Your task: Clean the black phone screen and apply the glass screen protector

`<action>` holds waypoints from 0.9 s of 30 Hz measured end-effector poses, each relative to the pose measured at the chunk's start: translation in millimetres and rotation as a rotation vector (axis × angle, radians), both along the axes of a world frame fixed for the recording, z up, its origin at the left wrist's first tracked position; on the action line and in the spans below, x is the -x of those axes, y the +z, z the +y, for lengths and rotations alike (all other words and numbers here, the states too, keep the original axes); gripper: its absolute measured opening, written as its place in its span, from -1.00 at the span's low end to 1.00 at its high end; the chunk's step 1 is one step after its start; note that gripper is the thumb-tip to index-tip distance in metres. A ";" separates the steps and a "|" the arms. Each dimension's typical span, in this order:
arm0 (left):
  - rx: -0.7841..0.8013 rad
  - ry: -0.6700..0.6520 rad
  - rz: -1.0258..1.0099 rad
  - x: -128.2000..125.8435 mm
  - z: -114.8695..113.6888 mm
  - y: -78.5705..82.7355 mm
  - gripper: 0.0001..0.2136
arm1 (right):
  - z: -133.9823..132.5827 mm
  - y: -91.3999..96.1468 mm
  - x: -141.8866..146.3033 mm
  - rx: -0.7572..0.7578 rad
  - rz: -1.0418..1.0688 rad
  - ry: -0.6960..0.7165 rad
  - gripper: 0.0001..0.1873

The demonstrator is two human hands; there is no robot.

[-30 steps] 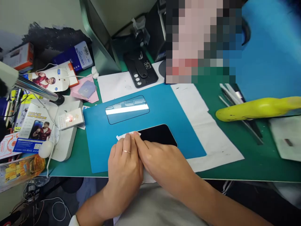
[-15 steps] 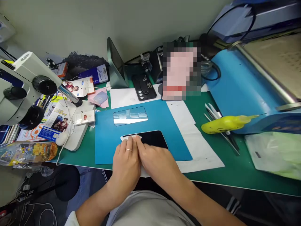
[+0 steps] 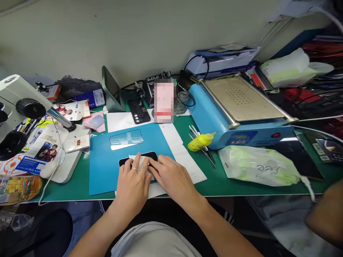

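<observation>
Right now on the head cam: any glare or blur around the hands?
Head view: white glare band across the glass panel on the blue mat; left hand and right hand sharp, evenly lit. Head view, lower right: brown shape blurred; behind the mat, a pixelated block masks something.

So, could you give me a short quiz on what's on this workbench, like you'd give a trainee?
1. True or false: the left hand wears a ring.
2. The black phone lies on: A) the blue mat; B) bare white paper; C) the microscope base.
3. What colour is the bottle lying to the right of that mat?
Key: 1 true; 2 A; 3 yellow.
</observation>
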State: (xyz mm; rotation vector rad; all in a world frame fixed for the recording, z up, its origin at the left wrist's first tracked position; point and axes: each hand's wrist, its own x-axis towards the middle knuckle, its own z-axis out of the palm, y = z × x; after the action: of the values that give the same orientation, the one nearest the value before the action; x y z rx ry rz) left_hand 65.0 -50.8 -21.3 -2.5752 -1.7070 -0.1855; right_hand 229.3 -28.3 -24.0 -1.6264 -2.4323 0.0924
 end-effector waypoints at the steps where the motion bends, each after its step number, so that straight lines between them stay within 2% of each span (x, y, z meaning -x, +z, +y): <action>1: 0.004 -0.009 -0.011 -2.1 -0.4 -0.5 -0.60 | -0.1 -2.7 -4.0 -0.012 0.009 -0.015 -0.73; 4: 0.039 -0.061 -0.021 -4.6 -1.3 -2.9 -0.57 | 0.0 -14.8 -15.4 -0.092 0.089 -0.026 -0.70; 7: 0.079 -0.103 -0.015 -2.8 -1.0 -4.9 -0.55 | -1.6 -25.9 -24.2 -0.245 0.235 0.010 -0.67; 11: 0.074 -0.110 -0.048 6.1 -1.3 -5.9 -0.54 | -9.8 -30.0 -29.4 -0.422 0.424 0.040 -0.72; 18: -0.034 -0.216 -0.207 29.3 -9.3 -11.2 -0.68 | -14.4 -31.3 -15.1 -0.397 0.471 0.176 -0.79; 22: -0.105 -0.244 -0.332 21.4 -0.8 -14.4 -0.71 | -12.1 -35.8 -7.5 -0.366 0.441 0.199 -0.78; 27: -0.038 -0.353 -0.291 11.0 18.4 -15.7 -0.69 | -14.7 -40.0 -14.2 -0.305 0.410 0.190 -0.74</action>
State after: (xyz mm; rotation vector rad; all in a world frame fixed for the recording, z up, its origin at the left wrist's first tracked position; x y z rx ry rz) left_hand 54.0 -32.3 -37.1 -2.9156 -1.2787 -0.6272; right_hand 243.5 -43.0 -64.0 -1.1185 -2.1512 0.0716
